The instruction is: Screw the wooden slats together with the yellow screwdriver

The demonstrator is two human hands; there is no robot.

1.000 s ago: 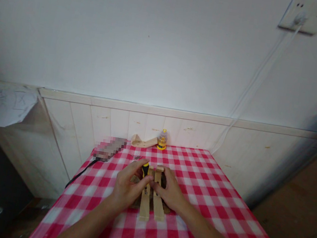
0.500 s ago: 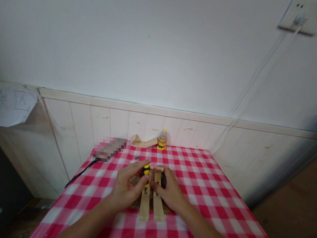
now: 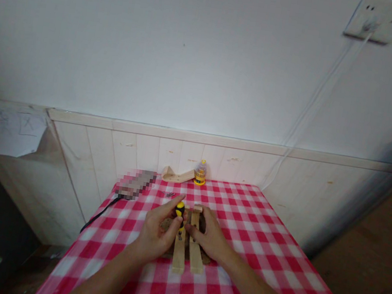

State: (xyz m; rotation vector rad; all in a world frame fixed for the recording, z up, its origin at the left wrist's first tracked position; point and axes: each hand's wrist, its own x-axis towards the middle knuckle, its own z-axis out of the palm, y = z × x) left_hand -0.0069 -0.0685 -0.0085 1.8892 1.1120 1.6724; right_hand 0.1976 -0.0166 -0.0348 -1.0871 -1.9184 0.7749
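The left hand (image 3: pixel 157 229) pinches a short yellow-and-black screwdriver (image 3: pixel 180 208), partly covering it; its tip is hard to make out. It stands nearly upright over the left pale wooden strip (image 3: pixel 179 258), whose long axis points toward the person. The right hand (image 3: pixel 213 237) clasps the right pale wooden strip (image 3: pixel 196 260), half-hiding the brown base (image 3: pixel 206 257) beneath. Behind are a yellow-bottomed clear bottle (image 3: pixel 201 173) and curved wooden piece (image 3: pixel 176 177).

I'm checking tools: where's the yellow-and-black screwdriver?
In the head view, the screwdriver is in the left hand, over the left wooden strip.
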